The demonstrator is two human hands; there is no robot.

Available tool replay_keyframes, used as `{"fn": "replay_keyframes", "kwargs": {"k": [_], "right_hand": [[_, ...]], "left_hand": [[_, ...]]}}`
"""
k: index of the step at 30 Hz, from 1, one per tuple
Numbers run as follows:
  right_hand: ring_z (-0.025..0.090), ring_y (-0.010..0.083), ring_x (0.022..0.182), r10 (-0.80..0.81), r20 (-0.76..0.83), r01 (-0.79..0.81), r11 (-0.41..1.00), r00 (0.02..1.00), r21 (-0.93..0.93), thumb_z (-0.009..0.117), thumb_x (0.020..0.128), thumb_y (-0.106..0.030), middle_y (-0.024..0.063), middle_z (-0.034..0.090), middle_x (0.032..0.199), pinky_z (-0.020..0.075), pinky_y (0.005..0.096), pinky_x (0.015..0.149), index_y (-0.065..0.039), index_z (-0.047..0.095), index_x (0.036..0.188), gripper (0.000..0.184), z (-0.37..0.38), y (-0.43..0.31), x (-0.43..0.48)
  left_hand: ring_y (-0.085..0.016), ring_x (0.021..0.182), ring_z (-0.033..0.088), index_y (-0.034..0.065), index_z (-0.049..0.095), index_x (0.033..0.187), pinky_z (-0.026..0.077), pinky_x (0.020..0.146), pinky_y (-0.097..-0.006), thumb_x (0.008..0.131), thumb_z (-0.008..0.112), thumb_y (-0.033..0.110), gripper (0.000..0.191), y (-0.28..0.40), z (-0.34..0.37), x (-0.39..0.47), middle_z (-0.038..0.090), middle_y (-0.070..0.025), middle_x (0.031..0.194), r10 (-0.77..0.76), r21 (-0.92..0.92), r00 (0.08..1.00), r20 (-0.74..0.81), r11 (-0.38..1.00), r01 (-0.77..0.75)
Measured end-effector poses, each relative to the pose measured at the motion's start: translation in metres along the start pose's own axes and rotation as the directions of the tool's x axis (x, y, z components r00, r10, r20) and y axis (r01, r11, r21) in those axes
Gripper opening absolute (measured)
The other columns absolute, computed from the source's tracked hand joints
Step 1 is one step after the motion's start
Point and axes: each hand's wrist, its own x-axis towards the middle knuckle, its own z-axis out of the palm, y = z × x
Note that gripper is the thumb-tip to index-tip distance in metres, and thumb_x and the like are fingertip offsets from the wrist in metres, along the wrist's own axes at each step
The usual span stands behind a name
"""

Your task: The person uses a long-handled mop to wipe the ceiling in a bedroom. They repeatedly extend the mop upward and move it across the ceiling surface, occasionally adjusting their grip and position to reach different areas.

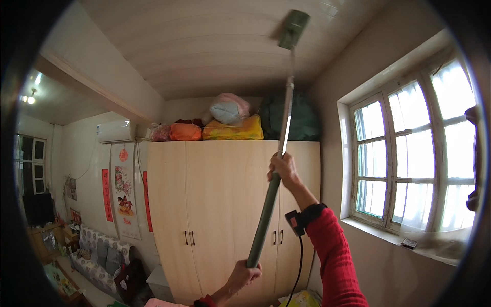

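Observation:
A long flat mop (264, 218) with a green grip and a silvery telescopic pole slants upward through the middle of the view. My left hand (245, 275) is closed around the lower end of the green grip. Higher up, my right hand (282, 169) grips the pole where the green part meets the metal. The green rectangular mop head (294, 29) is at the pale panelled ceiling (215, 46); it is slightly blurred. A black device with a cable is strapped to my right wrist, over the edge of a red sleeve.
Ahead stands a light wooden wardrobe (215, 184), topped by a yellow bag (234, 128), an orange bundle (185, 131) and a dark green bag (307, 119). A paned window (410, 153) is at right. An air conditioner (115, 131) and patterned sofa (103, 249) are at left.

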Motion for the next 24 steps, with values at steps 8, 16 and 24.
{"fn": "replay_keyframes", "kwargs": {"k": [8,16,24], "right_hand": [[0.051,0.0199,0.044,-0.005,-0.209,0.029,0.993,0.978,0.113,0.051,0.073,-0.007,0.0077,0.047,0.057,0.0458,0.0368,0.042,-0.003,0.045,0.062,0.013,-0.105,-0.055,0.047],[0.049,0.0164,0.041,-0.043,-0.113,0.061,0.985,0.993,0.16,0.05,0.076,-0.008,0.0051,0.046,0.055,0.0464,0.035,0.042,-0.005,0.045,0.06,0.017,-0.09,-0.072,0.043],[0.05,0.0166,0.039,-0.119,-0.049,0.127,0.974,0.992,0.188,0.046,0.079,-0.009,0.0041,0.044,0.054,0.047,0.0319,0.04,-0.006,0.043,0.063,0.016,-0.002,-0.058,0.015]], "left_hand": [[-0.011,0.057,0.049,0.0012,0.055,0.083,0.04,0.054,-0.0248,0.069,0.064,0.011,0.019,0.088,0.047,0.032,0.053,-0.0026,0.066,0.369,0.283,0.925,-0.093,0.9,-0.331],[-0.016,0.062,0.052,-0.0004,0.055,0.088,0.042,0.058,-0.0308,0.069,0.065,0.02,0.029,0.089,0.067,0.01,0.054,-0.0077,0.068,0.444,0.478,0.868,-0.22,0.825,-0.301],[-0.03,0.06,0.059,0.0023,0.056,0.09,0.046,0.057,-0.0368,0.068,0.061,0.019,0.028,0.055,0.006,-0.028,0.058,-0.0157,0.065,0.46,0.49,0.82,-0.342,0.831,-0.262]]}}
